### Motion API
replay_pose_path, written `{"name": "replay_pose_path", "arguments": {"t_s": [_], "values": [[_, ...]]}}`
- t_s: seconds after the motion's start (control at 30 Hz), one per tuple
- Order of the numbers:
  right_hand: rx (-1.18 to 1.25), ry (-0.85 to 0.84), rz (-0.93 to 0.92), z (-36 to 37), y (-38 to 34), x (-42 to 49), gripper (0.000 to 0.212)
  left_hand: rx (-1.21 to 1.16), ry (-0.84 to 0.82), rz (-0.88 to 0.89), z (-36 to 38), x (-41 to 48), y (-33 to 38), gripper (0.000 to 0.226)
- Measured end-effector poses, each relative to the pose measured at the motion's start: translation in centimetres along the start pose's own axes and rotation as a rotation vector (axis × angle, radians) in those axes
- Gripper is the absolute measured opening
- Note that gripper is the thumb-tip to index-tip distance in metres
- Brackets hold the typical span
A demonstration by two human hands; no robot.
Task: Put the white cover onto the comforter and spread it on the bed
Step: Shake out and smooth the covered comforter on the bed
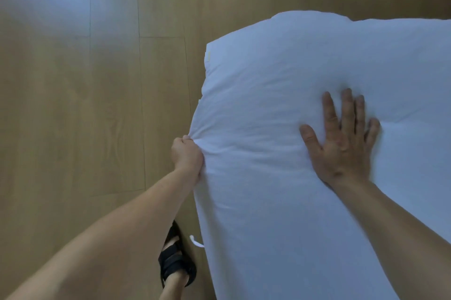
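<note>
White cover (305, 75) over puffy comforter fills right half of head view, edge overhanging wooden floor (85, 104). Left hand (186, 157) fist-clenched on bunched cover fabric at near-left edge. Right hand (344, 138) flat, fingers spread, palm pressing down on top of cover. Black sandal (177, 263) on foot beside edge; small white tie (196, 242) hangs there.
</note>
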State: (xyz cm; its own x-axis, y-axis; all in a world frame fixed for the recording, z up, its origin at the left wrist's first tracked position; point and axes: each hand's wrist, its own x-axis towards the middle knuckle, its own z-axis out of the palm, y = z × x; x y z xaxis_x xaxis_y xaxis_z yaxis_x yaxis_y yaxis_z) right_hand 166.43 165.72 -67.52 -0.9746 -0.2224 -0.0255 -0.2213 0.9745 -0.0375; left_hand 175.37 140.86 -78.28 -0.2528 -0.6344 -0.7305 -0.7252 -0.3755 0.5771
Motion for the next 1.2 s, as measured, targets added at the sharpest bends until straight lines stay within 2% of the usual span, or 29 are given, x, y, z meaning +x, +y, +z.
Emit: {"name": "replay_pose_path", "arguments": {"t_s": [0.13,0.27,0.33,0.4,0.53,0.6,0.73,0.83,0.9,1.03,1.2], "values": [[-0.033,-0.001,-0.005,0.0,0.3,-0.2,0.074,0.213,-0.064,0.009,0.9,0.1,-0.9,0.029],[-0.066,0.005,0.013,0.2,0.1,-0.1,0.074,0.666,-0.256,0.041,0.9,0.6,0.0,0.035],[-0.082,0.001,0.016,0.2,-0.1,-0.3,0.074,0.773,-0.301,-0.018,-0.1,1.7,0.8,0.04],[-0.102,-0.012,0.019,-0.1,-0.3,-0.2,0.075,0.707,-0.375,-0.061,-0.6,2.2,2.0,0.048],[-0.099,-0.085,0.025,-1.1,-1.3,2.3,0.079,0.278,-0.492,-0.114,1.4,2.0,6.8,0.058],[-0.075,-0.091,0.046,-1.5,-1.8,5.2,0.082,0.137,-0.506,-0.112,3.2,2.8,9.5,0.053],[-0.032,-0.081,0.084,-1.8,-2.2,10.7,0.083,0.051,-0.523,-0.132,6.7,5.2,14.1,0.043],[-0.036,-0.104,0.042,-1.6,-2.6,13.6,0.083,-0.021,-0.553,-0.197,9.0,7.5,15.7,0.059],[-0.036,-0.12,0.013,-1.3,-2.7,14.8,0.082,-0.092,-0.538,-0.235,10.4,8.9,16.1,0.057],[-0.023,-0.099,0.004,-0.8,-2.7,15.2,0.081,-0.247,-0.403,-0.254,11.7,9.8,16.5,0.031],[-0.056,-0.137,-0.031,-0.5,-3.1,15.1,0.08,-0.194,-0.013,-0.291,9.4,12.7,16.7,0.018]]}}
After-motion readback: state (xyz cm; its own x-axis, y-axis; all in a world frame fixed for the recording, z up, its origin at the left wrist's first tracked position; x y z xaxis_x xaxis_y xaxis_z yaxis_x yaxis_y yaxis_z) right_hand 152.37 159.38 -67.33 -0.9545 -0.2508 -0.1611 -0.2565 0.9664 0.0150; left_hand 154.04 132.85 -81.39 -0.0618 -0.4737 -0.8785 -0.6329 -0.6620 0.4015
